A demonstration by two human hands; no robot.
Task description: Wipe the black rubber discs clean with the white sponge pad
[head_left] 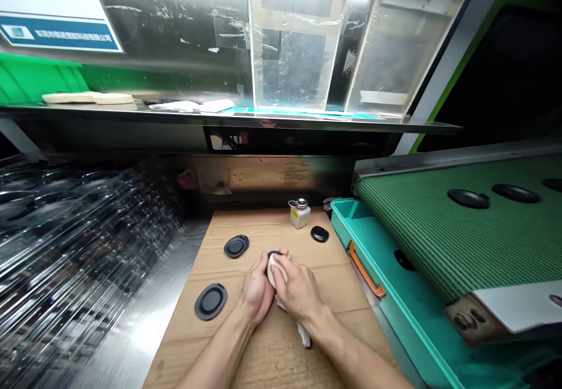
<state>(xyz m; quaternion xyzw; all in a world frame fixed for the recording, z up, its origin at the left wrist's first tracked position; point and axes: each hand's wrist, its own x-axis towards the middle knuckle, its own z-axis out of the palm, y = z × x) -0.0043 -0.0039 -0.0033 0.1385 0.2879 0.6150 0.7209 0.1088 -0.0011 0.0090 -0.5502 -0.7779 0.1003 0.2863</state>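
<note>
A black disc [274, 253] sits just below the middle of the frame, mostly hidden between the person's hands. The left hand [259, 286] is curled around its edge; the right hand [296, 283] has its fingers closed on a white pad [276, 273], pressed against the disc's face. A strip of white cloth [304, 335] shows beneath the right wrist.

Around them spreads cardboard [346, 324], laid on a metal counter [132, 324]. Two dark lids [211, 301] lie apart to the left of the hands, and a glossy cap [319, 234] lies to the upper right of them, near a small bottle [300, 216].

Along the cardboard's right side stands a teal tub [377, 254] with an orange handle [367, 272]. A green belt [439, 231] at the right of the frame overhangs it, carrying black pieces [469, 198]. Clear trays [88, 237], blurred, are stacked at the left. A shelf [272, 120] crosses the upper part.
</note>
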